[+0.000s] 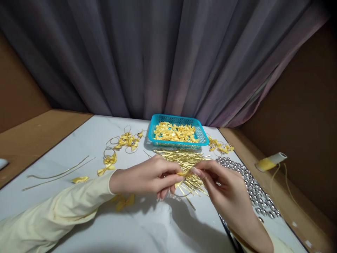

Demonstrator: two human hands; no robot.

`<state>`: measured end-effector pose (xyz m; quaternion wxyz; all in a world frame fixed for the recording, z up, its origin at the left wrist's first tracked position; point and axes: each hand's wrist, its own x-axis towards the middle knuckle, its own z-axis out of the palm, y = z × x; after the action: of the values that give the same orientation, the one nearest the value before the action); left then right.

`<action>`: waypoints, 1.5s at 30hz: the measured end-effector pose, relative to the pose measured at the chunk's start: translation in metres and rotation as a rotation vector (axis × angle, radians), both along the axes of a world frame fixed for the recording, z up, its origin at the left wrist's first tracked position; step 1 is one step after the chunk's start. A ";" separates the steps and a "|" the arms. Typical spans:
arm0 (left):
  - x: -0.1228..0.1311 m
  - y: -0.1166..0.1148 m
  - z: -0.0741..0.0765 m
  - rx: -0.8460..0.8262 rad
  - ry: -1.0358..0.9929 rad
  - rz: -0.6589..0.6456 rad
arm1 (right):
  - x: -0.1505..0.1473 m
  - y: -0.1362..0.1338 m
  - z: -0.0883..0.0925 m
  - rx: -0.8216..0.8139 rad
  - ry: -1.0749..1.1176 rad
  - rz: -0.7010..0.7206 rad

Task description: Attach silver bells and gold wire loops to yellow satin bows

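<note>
My left hand pinches a small yellow ribbon bow between thumb and fingers, above the middle of the table. The fingertips of my right hand are pressed together at the bow's right side, where fingers partly hide it. A thin cord loop hangs below the bow. Under and behind both hands lies a heap of gold metallic ties. Silver domed beads or buttons are spread beside my right hand. Near my left forearm lie loose yellow bows, partly behind the sleeve.
A blue basket of yellow bows stands at the back. Bows with cord loops lie left of it, more bows right. Two cords lie far left. A yellow thread spool is at the right edge. A grey curtain hangs behind.
</note>
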<state>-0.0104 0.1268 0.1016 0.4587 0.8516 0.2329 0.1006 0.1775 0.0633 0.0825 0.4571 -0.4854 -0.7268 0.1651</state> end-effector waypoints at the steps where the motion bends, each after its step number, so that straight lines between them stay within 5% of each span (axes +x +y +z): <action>1: 0.000 0.000 0.000 0.002 0.005 -0.001 | 0.000 -0.001 0.000 0.008 -0.003 -0.001; 20: 0.001 0.000 -0.003 -0.034 -0.018 0.039 | -0.002 -0.001 0.001 0.058 -0.038 -0.006; 34: 0.000 0.005 0.007 -0.483 -0.153 0.050 | -0.007 0.005 -0.004 0.219 0.031 0.037; 45: 0.001 -0.002 0.005 -0.408 -0.199 0.130 | -0.005 0.000 -0.001 0.352 -0.125 -0.022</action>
<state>-0.0094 0.1243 0.1063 0.6345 0.7105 0.2562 0.1642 0.1726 0.0630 0.0817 0.4907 -0.4152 -0.7660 -0.0001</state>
